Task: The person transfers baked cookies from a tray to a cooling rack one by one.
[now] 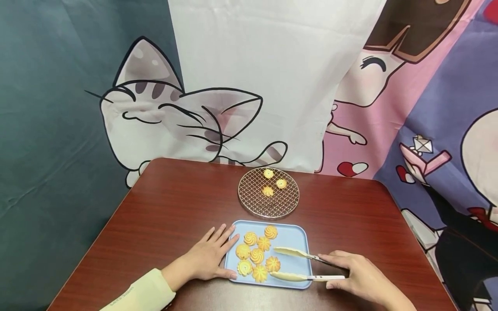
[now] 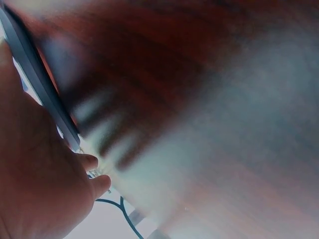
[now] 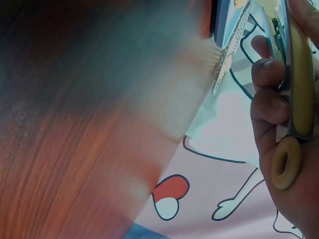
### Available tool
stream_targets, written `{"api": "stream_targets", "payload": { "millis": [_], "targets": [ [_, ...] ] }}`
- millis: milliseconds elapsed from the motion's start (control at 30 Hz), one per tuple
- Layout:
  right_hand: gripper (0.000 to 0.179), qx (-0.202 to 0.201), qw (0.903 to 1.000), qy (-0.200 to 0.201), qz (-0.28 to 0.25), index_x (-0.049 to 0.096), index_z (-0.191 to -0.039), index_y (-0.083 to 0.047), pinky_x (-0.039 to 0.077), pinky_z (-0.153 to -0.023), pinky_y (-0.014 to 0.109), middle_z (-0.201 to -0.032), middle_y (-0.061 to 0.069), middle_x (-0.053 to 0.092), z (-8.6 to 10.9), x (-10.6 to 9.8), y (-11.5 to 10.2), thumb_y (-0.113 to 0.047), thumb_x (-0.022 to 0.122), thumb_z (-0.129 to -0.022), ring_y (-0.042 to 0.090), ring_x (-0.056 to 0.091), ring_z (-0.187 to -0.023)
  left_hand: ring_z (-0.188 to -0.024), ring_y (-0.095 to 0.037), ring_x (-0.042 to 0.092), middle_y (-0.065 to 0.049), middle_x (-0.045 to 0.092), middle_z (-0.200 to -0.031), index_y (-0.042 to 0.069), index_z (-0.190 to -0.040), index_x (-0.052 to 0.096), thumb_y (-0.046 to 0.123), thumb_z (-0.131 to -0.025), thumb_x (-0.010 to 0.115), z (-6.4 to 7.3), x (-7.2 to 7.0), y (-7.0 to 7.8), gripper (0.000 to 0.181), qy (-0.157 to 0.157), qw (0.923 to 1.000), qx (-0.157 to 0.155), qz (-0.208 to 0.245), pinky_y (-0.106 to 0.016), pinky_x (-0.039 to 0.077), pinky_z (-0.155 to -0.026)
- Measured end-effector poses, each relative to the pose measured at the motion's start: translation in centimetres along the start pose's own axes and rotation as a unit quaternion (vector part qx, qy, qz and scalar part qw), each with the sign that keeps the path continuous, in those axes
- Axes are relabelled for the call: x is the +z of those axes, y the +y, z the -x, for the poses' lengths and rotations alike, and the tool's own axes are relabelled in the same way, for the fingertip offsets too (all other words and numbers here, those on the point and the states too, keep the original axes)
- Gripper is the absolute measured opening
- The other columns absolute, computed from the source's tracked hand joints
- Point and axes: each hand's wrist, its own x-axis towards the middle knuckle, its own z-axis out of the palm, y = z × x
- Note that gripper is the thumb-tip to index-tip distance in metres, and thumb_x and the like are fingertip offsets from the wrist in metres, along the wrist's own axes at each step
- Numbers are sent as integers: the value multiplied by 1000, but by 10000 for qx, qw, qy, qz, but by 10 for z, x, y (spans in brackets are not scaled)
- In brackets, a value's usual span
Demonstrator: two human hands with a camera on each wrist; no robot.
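A light blue tray [image 1: 289, 231] lies on the table with several golden piped cookies [image 1: 257, 255] grouped on its left and middle. My left hand [image 1: 212, 255] rests at the tray's left edge, fingers spread and straight, fingertips over the rim. In my right hand [image 1: 359, 274] I grip a pair of tongs [image 1: 293, 276] with cream tips and metal arms. The tongs' arms stand apart over the tray's right part, nothing between them; the lower tip is close beside a cookie [image 1: 272, 264]. In the right wrist view, fingers curl round the tongs' handle [image 3: 300, 79], which ends in a ring.
Behind the tray stands a round wire cooling rack [image 1: 256, 203] bearing three cookies [image 1: 268, 191] on its far half. The reddish-brown wooden table [image 1: 175, 203] ends at a cartoon-printed cloth [image 1: 272, 65] hanging at the back.
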Motion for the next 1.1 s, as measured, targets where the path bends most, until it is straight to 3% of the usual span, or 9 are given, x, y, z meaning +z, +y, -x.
{"api": "stream_targets", "payload": {
  "millis": [200, 500, 767, 1100],
  "targets": [
    [59, 4, 9999, -142, 54, 70, -129, -29, 49, -65, 21, -105, -16, 67, -4, 0, 2, -43, 87, -74, 0, 59, -82, -155, -38, 15, -11, 15, -170, 17, -163, 24, 85, -85, 42, 0, 0, 1, 105, 12, 10000, 0, -20, -59, 19, -122],
    [59, 335, 9979, -550, -85, 68, -132, -34, 42, -62, 19, -101, -17, 65, -11, 0, 2, -44, 86, -77, -1, 54, -75, -155, -38, 15, -12, 14, -170, 16, -163, 24, 85, -85, 41, 0, 1, 1, 106, 7, 10000, 12, -58, -59, 19, -122],
    [60, -90, 9994, -318, -58, 69, -132, -29, 43, -63, 18, -101, -16, 66, -14, 3, 7, -37, 88, -75, -1, 55, -76, -155, -38, 14, -12, 13, -170, 17, -163, 23, 85, -85, 41, -1, 3, 0, 106, 10, 10000, 4, -27, -59, 18, -122],
    [56, -142, 9998, -85, 67, 72, -128, -29, 43, -62, 17, -100, -17, 66, -12, 4, 9, -33, 89, -75, -2, 55, -75, -155, -38, 15, -11, 14, -170, 17, -163, 24, 86, -84, 42, -1, 3, 0, 106, 29, 10000, -2, -40, -58, 18, -122]
  ]
}}
